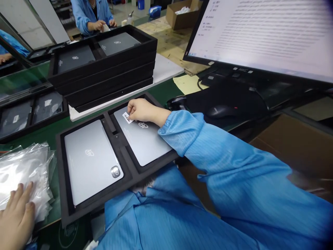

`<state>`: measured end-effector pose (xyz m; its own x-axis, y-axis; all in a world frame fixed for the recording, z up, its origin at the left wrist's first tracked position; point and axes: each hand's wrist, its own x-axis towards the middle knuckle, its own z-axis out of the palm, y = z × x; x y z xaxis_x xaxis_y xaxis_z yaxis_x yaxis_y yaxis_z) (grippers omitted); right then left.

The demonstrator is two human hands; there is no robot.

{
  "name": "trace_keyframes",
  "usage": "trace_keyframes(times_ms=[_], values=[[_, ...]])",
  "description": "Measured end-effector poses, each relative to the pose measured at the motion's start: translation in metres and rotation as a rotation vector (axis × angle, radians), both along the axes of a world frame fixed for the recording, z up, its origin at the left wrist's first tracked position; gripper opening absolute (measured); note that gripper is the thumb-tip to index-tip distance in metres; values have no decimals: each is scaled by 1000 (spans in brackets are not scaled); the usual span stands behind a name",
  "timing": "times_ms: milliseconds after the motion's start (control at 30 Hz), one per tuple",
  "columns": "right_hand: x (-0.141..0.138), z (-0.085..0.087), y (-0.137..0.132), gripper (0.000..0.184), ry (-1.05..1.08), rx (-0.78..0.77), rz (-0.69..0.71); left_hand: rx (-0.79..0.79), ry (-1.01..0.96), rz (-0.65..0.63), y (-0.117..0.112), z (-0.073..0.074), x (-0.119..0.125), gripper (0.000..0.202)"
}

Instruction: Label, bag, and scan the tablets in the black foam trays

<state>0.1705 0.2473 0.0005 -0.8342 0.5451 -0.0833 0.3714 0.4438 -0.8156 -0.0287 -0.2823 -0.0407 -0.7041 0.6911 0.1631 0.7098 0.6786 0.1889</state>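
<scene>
A black foam tray (131,170) holds two silver-grey tablets, back side up, in separate recesses. The left tablet (85,173) shows a white logo and a camera bump at its lower right corner. Over the upper part of the right tablet (148,146), my right hand (142,109) pinches the edge of a white barcode label (127,117). Whether the label is stuck down under the fingers I cannot tell. My left hand (18,211) rests with fingers spread on a pile of clear plastic bags (31,170) at the left.
Behind the tray stands a stack of black foam trays (109,74) with more tablets. Another tray (32,119) with bagged tablets lies at the left. A monitor (260,38), a mouse (221,110) and a yellow paper (189,84) are to the right. A person in blue (91,17) works across.
</scene>
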Motion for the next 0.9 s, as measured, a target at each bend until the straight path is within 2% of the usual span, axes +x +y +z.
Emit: trace_keyframes(times_ms=[67, 167, 233, 300, 367, 400, 433, 500, 533, 600, 633, 700, 767, 833, 900], values=[[0, 1, 2, 28, -10, 18, 32, 35, -31, 98, 0, 3, 4, 72], [2, 2, 7, 27, -40, 93, 100, 25, -41, 113, 6, 11, 11, 61], [6, 3, 11, 26, -39, 215, 98, -41, -82, 141, 18, 21, 14, 57], [10, 4, 17, 25, 16, 380, -14, -111, -146, 184, 42, 35, 22, 61], [15, 6, 24, 26, 103, 489, -189, -91, -126, 153, 80, 55, 39, 70], [17, 7, 28, 25, 151, 503, -265, -30, -51, 78, 105, 66, 53, 70], [19, 8, 31, 24, 201, 489, -321, 36, 27, -61, 133, 76, 70, 66], [24, 10, 33, 20, 299, 412, -384, 114, 83, -386, 196, 90, 111, 51], [26, 11, 33, 19, 350, 360, -403, 73, 38, -555, 228, 93, 133, 46], [35, 14, 26, 16, 439, 255, -437, -122, -103, -881, 291, 90, 171, 42], [42, 14, 20, 17, 478, 213, -442, -189, -147, -977, 320, 84, 185, 41], [60, 15, 7, 17, 545, 173, -408, -235, -116, -991, 370, 71, 200, 38], [85, 13, -5, 17, 580, 196, -322, -248, -44, -972, 405, 58, 202, 37], [111, 9, -10, 19, 570, 235, -268, -248, 13, -964, 423, 48, 198, 39], [131, 3, -8, 26, 561, 218, -278, -248, 36, -962, 430, 42, 194, 43]])
